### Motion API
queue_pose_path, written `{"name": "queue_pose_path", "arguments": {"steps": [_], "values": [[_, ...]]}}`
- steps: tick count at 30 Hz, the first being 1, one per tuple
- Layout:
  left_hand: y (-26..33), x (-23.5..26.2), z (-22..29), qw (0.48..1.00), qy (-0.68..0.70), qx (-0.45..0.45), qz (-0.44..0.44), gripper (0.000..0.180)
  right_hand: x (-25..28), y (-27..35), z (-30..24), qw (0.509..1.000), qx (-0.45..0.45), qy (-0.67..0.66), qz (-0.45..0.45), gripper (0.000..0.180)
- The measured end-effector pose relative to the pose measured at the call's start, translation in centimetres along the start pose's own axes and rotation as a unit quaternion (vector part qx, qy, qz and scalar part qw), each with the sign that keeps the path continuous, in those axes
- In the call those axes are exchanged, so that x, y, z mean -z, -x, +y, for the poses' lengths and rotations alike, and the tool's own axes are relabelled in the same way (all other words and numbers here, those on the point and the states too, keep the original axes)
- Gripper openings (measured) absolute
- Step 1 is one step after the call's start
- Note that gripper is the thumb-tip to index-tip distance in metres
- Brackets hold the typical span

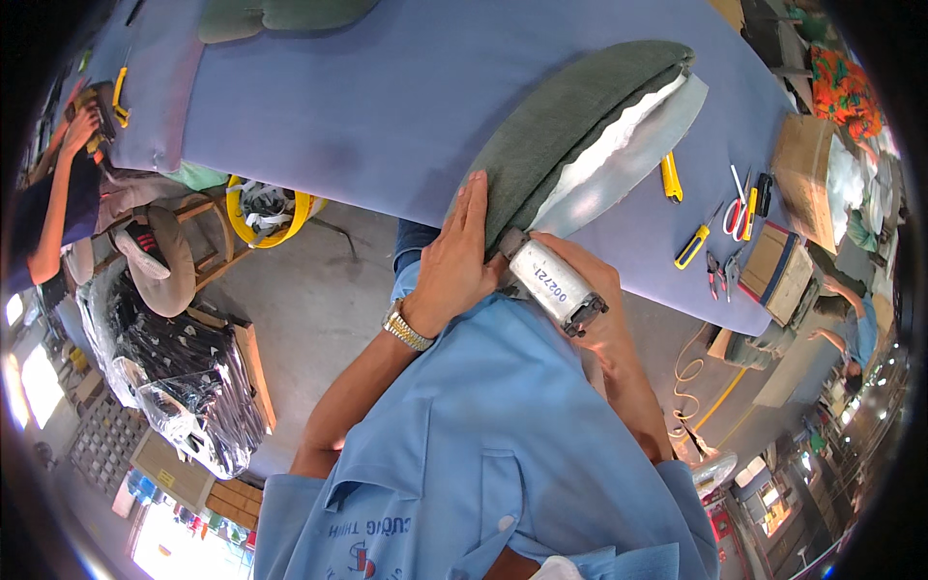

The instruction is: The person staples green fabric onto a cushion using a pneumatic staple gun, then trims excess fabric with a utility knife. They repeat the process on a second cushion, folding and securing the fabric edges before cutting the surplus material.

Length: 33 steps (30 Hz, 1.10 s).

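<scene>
A long curved cushion (570,126) covered in dark green fabric lies on its side at the table's near edge. Along its right side runs an open strip of white padding (619,130) beside a smooth pale grey backing panel (633,159). My left hand (464,256) holds the cushion's near end, fingers straight along the fabric and thumb toward the tool's nose. In my right hand (594,280) is a silver pneumatic staple gun (551,280). Its nose meets or nearly touches the cushion's near end; exact contact is hidden. The right fingers are partly hidden behind the gun body.
On the blue table (319,116) at right lie a yellow cutter (671,179), a yellow-handled screwdriver (692,246), scissors (737,208) and pliers (715,277). A yellow bucket (314,206) stands left. Another person's hand (82,126) works far left. A hose (686,372) lies right.
</scene>
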<state>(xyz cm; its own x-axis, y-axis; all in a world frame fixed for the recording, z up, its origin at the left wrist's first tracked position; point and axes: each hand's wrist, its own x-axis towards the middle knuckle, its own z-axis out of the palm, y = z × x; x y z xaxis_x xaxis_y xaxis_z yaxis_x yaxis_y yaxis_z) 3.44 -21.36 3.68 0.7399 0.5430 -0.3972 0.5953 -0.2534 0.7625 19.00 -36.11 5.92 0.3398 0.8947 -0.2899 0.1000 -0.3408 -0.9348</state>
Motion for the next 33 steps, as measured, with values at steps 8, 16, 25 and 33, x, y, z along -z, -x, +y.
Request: {"name": "queue_pose_path", "arguments": {"steps": [8,16,25,33], "values": [[2.2,-1.0,-2.5,0.992,0.035,-0.1,0.075,0.091,-0.9,0.2,0.0,0.996,0.069,0.045,0.035,0.113],[2.5,-2.0,-2.2,0.981,-0.002,-0.138,0.135,0.082,-1.2,0.9,0.5,0.997,0.072,0.028,0.03,0.118],[2.0,-2.5,-3.0,0.966,0.0,-0.169,0.193,0.075,-1.3,0.6,0.4,0.999,0.046,0.025,0.017,0.112],[1.8,-2.8,-3.4,0.962,0.006,-0.179,0.205,0.072,-0.7,-0.2,0.3,0.999,0.022,-0.008,-0.034,0.106]]}}
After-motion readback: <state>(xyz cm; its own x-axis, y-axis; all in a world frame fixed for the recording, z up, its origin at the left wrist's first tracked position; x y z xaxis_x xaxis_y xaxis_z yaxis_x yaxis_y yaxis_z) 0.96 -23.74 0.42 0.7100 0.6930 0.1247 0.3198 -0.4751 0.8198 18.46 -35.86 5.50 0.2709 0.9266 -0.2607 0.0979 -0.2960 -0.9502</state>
